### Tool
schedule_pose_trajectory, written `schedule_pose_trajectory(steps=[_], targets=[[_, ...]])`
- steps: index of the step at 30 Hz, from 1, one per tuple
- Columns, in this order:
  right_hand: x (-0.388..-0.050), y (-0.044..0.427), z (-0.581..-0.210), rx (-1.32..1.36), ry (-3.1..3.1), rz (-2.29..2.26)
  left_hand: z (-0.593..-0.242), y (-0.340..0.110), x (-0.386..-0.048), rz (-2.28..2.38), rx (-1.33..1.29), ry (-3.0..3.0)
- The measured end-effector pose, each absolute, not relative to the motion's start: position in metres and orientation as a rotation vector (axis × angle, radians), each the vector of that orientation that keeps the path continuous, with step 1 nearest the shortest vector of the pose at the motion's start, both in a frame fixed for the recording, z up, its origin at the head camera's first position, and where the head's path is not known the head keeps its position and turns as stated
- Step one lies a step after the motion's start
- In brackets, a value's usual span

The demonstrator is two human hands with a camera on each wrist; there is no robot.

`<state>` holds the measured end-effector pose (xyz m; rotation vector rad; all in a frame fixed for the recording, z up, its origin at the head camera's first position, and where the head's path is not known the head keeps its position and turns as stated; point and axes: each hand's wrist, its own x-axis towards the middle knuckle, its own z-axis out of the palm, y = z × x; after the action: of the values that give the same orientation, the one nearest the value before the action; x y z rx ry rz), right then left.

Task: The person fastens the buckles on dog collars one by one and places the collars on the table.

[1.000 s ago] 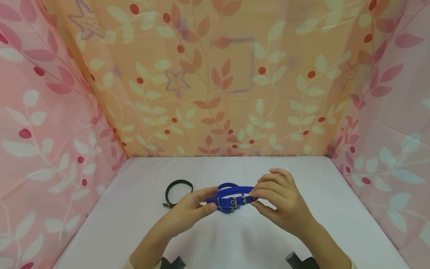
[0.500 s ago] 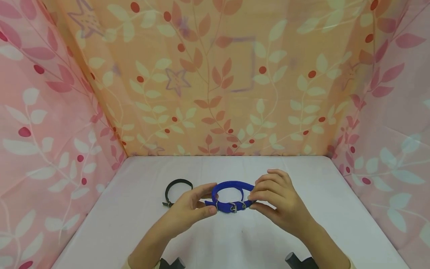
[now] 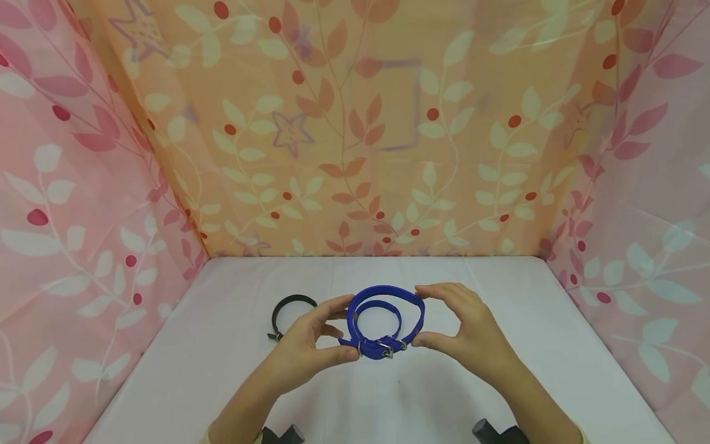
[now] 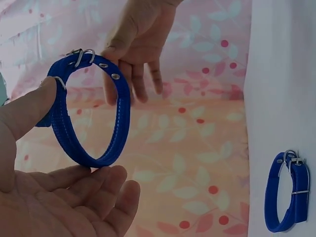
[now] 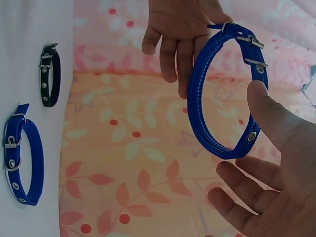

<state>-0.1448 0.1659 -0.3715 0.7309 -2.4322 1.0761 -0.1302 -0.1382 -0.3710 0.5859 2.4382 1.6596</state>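
Observation:
A blue pet collar (image 3: pixel 375 351), buckled into a ring, is held off the table between both hands. My left hand (image 3: pixel 304 345) grips its left side, thumb near the strap end and fingers behind. On the right side, my right hand (image 3: pixel 471 330) holds the band between thumb and forefinger. A metal buckle and D-ring face me at the bottom of the loop; rivet holes show in the right wrist view on the collar (image 5: pixel 252 136). Behind it, a second blue collar (image 3: pixel 380 303) rests on the table, partly covered in the head view.
A black collar (image 3: pixel 294 298) lies on the white table (image 3: pixel 233 277) left of the blue ones, partly behind my left hand. Patterned cloth walls (image 3: pixel 355 203) stand at the back and both sides. Dark cylindrical objects (image 3: pixel 291 433) show at the bottom edge.
The held collar has turned from nearly edge-on to a wide ring facing me. My right forefinger has shifted up to its upper right edge, with the fingers spreading. The left hand stays about in place.

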Motion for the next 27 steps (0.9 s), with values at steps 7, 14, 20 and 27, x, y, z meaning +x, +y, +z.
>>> schedule_pose_trajectory(steps=[7, 14, 20, 27], targets=[[-0.144, 0.163, -0.372, 0.656, -2.493, 1.195, -0.368, -0.138, -0.126, 1.663, 0.575, 2.541], [-0.144, 0.162, -0.374, 0.681, -2.396, 1.326, -0.366, -0.139, -0.125, 1.721, 0.700, 2.641], [-0.144, 0.163, -0.373, 0.683, -2.380, 1.337, -0.369, -0.136, -0.124, 1.732, 0.727, 2.745], [-0.147, 0.169, -0.369, 0.691, -2.437, 1.330, -0.375, -0.127, -0.123, 1.735, 0.690, 2.798]])
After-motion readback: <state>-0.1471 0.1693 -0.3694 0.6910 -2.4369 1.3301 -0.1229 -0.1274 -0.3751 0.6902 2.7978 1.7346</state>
